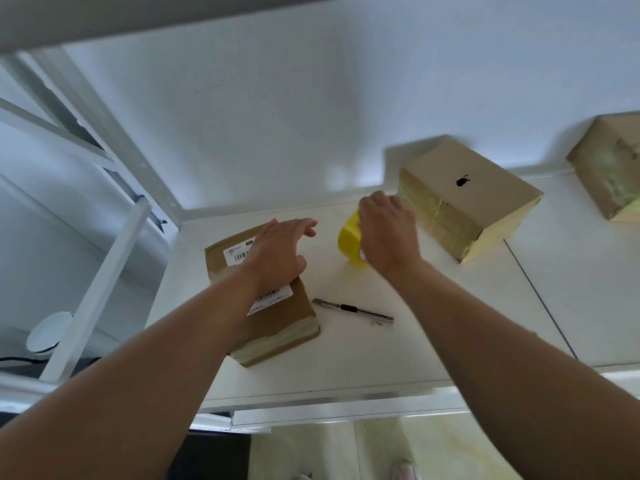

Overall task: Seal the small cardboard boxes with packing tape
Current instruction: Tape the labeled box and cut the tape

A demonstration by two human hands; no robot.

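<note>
L hand (280, 252) is resting w/ fingers straight on the labelled flat box (277, 327) at the left of the surface (415, 341). R hand (389, 233) is gripping the yellow tape roll (349, 237) just right of that box, near the taped box w/ black mark (478, 199). A utility knife (353, 310) is lying btwn the arms, and another taped box (613, 168) is sitting far right by the wall.
</note>
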